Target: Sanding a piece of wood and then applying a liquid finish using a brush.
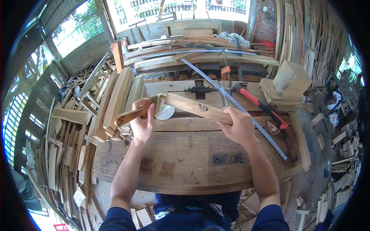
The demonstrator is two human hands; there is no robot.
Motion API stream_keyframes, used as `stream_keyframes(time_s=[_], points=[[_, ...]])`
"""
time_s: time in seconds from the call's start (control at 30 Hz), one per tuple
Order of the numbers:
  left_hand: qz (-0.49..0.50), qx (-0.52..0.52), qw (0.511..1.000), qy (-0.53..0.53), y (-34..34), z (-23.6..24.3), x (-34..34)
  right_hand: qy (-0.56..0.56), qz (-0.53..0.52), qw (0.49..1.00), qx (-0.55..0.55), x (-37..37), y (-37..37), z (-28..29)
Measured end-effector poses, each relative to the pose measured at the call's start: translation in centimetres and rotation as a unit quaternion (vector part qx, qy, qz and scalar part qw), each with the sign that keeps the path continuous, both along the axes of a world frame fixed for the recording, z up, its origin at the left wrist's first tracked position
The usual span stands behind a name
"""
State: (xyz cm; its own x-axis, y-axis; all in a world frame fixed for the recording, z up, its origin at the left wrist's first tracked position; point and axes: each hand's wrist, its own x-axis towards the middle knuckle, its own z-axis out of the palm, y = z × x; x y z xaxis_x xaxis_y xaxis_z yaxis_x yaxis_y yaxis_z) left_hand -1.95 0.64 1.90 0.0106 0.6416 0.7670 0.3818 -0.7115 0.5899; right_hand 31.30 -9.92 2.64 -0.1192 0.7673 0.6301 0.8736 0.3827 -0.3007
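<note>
My left hand (143, 119) is closed round a brush with a rounded wooden handle (131, 114); its tip touches or nearly touches the narrowed end of a wooden strip (192, 106). At the other end of that strip, which has a dark knot in its face, my right hand (237, 125) grips it with fingers on top. The strip is held slanting above the workbench (181, 161). Just below the brush tip lies a round white dish (165, 112), partly covered by my hand. My fingers hide part of the brush head.
A toothed saw blade (198, 89) rises from a slot in the bench. To the right lie a long metal ruler (266, 134) and a red-and-black-handled hammer (264, 106). Planks (119, 100) are stacked on the left, wooden blocks (292, 80) at the right.
</note>
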Motion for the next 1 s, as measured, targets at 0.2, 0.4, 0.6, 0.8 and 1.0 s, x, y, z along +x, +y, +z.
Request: stream_keyframes(time_s=[0.2,0.4,0.6,0.8,1.0], points=[[0.017,-0.006,1.000,-0.021,0.3,-0.1,-0.6,0.012,0.017,0.994,-0.111,-0.1,-0.6,0.8],[0.010,-0.011,0.999,-0.030,0.7,-0.4,-0.6,-0.045,0.022,0.994,-0.094,-0.2,-0.4,0.9],[0.007,-0.039,0.999,-0.029,0.8,-0.7,-0.5,0.041,0.024,0.999,-0.026,0.2,-0.2,0.6],[-0.038,-0.059,0.989,-0.129,0.8,-0.4,-0.5,-0.026,0.073,0.992,-0.095,0.1,-0.5,0.5],[-0.018,-0.063,0.995,-0.079,0.9,-1.1,-0.8,-0.068,0.034,0.997,-0.027,0.1,-0.4,0.8]])
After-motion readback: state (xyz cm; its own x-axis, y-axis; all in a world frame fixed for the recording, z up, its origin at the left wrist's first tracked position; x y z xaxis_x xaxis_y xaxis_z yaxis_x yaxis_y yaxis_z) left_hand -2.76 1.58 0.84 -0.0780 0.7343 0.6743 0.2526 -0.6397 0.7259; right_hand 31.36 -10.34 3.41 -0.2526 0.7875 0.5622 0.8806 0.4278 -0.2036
